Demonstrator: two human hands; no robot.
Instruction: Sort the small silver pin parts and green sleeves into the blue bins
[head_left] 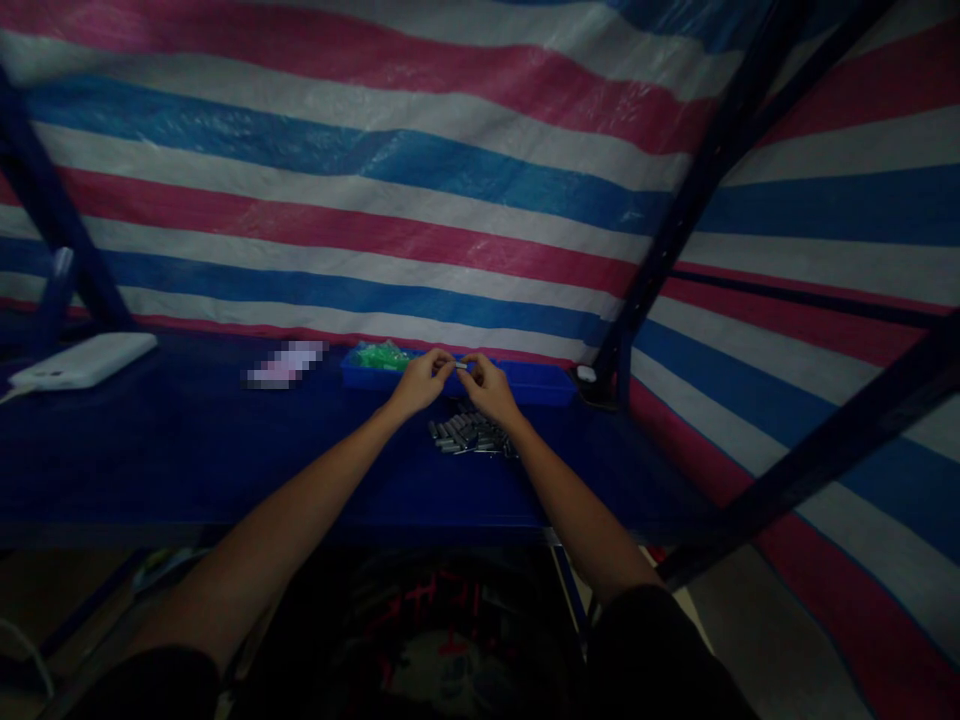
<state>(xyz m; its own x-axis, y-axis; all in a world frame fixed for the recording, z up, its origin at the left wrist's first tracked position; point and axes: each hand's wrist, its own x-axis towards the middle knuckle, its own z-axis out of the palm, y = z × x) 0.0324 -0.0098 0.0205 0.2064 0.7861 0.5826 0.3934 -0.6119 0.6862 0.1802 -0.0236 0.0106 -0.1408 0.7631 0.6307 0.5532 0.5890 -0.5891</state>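
Between the fingertips of my left hand point(424, 380) and my right hand point(486, 385) is a small grey metal cylinder point(460, 366). Both hands pinch it, one at each end, above the back part of the table. Just below them lies a loose pile of similar grey metal cylinders point(469, 433). Behind my left hand, a blue tray point(364, 378) holds green pieces in clear plastic point(382, 354). To the right of my right hand is another blue tray section point(540, 382); its inside is too dark to make out.
The blue table point(187, 450) has a white device with a cable point(90, 360) at the far left and a blurred flat pinkish item point(285, 365) nearer. A small white round object point(585, 374) sits by the right blue metal post point(660, 240). Striped sheeting point(375, 220) hangs behind.
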